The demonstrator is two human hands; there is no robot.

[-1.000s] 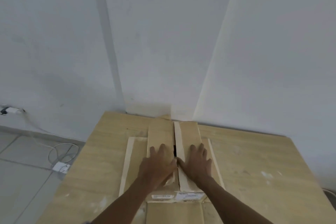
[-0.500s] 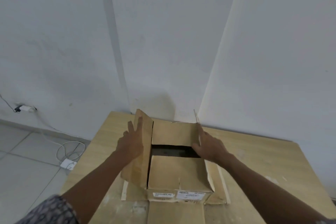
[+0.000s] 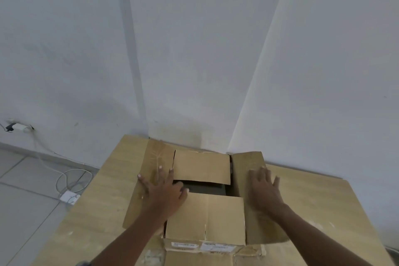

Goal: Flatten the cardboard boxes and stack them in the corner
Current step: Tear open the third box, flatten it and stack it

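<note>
In the head view the cardboard box (image 3: pixel 205 218) sits on the wooden table (image 3: pixel 323 201) near the wall corner, with the left hand (image 3: pixel 164 192) and right hand (image 3: pixel 264 190) lying flat, fingers spread, on its left flap (image 3: pixel 155 153) and right flap (image 3: pixel 248 162); best press both evenly outward before folding back the inner flaps.

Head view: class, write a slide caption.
Flat left hand and right hand press side flaps of the cardboard box outward on a wooden table.

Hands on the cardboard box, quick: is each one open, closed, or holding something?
Left hand: open, fingers spread, pressing flat on the left flap.
Right hand: open, fingers spread, pressing flat on the right flap.
</note>
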